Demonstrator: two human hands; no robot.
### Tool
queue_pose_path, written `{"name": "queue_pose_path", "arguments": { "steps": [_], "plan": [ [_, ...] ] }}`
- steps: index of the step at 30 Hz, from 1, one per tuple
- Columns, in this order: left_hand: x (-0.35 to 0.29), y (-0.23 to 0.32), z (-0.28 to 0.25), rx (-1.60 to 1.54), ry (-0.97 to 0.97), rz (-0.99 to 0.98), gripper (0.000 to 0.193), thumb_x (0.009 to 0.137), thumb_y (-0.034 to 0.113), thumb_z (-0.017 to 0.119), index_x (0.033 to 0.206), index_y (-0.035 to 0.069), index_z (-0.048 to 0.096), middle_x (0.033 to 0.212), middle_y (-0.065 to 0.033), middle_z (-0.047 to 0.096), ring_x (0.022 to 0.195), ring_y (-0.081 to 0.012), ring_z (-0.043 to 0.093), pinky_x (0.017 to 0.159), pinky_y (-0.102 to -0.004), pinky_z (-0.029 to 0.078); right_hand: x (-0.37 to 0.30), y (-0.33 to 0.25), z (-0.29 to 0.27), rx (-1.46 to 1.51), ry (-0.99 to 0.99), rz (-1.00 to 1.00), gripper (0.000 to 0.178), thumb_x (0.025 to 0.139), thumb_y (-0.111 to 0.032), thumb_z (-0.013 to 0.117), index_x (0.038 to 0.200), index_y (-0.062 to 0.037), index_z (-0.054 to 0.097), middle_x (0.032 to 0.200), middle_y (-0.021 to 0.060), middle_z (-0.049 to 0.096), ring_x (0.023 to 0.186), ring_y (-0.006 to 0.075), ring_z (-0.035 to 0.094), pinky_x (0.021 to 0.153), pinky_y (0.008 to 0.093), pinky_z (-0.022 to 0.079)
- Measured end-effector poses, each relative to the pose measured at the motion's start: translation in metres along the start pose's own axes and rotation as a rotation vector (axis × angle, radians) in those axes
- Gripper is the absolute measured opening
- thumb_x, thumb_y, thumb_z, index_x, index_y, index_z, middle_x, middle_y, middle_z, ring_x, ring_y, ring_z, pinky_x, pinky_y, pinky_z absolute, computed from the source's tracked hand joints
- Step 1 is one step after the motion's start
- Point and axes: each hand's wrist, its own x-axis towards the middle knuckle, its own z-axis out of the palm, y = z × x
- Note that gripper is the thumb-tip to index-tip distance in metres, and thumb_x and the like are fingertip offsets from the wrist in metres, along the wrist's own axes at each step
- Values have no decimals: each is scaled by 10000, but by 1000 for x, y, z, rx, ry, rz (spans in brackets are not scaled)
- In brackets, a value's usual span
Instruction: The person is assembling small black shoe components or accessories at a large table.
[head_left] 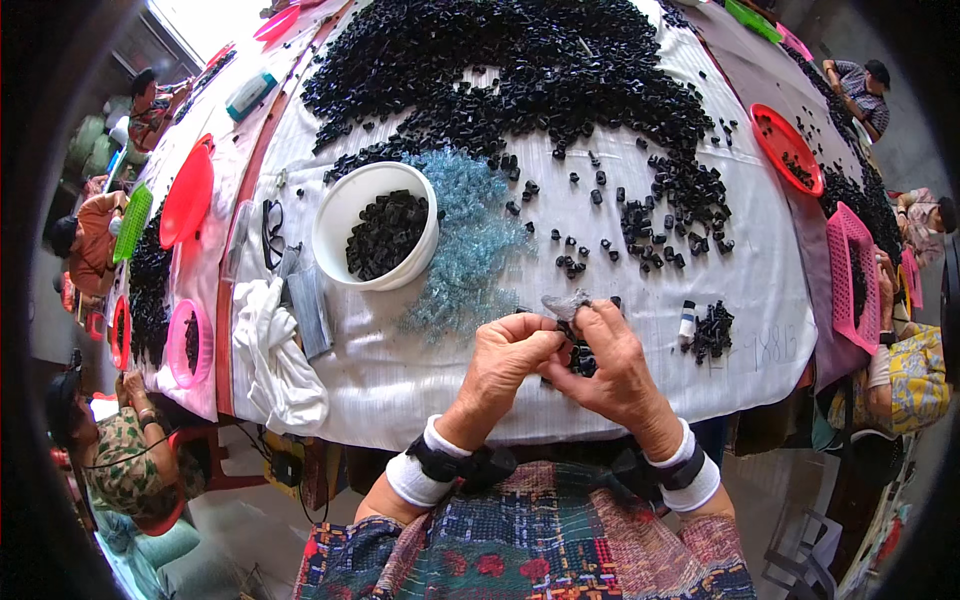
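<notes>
Just above the table's near side, my left hand (500,365) and my right hand (612,360) meet, fingertips pinched together. What they pinch is too small and too covered to make out. A scrap of grey material (566,304) shows at the right fingertips. Under the fingers lie a few small black plastic parts (582,358), partly hidden by my hands. To the left of them spreads a heap of clear bluish plastic pieces (465,250). Behind it stands a white bowl (330,240) partly filled with black parts (388,235).
A large heap of black parts (500,60) covers the far table. At right are a small white bottle (687,322) and a little pile of dark pieces (712,332). Glasses (272,234), a blue mask (308,310) and white cloth (275,365) lie left. Other people work at both sides.
</notes>
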Motion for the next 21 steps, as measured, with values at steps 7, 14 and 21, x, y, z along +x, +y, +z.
{"name": "queue_pose_path", "arguments": {
  "steps": [7, 14, 21],
  "plan": [
    [-2, 3, -2, 69, -6, -11, 148, 804, 98, 641, 889, -22, 631, 771, -73, 650, 630, -102, 598, 549, -224, 497, -4, 3, 8, -157, -13, -75, 400, 634, -104, 720, 949, 35, 516, 842, 155, 516, 782, 312, 535, 674, 377, 474],
    [-2, 4, -2, 125, 16, -17, 152, 779, 107, 661, 867, -16, 640, 745, -51, 644, 605, -89, 583, 526, -213, 478, -4, 0, 11, -267, -8, -114, 358, 635, -91, 702, 914, 32, 515, 802, 148, 516, 759, 307, 539, 648, 373, 474],
    [0, 4, -2, 176, -11, -35, 147, 778, 119, 669, 847, -10, 646, 715, -36, 633, 577, -80, 571, 519, -194, 462, -5, 2, 9, -271, -14, -73, 326, 641, -107, 702, 875, 22, 515, 773, 145, 520, 725, 306, 545, 620, 376, 472]
  ]
}}
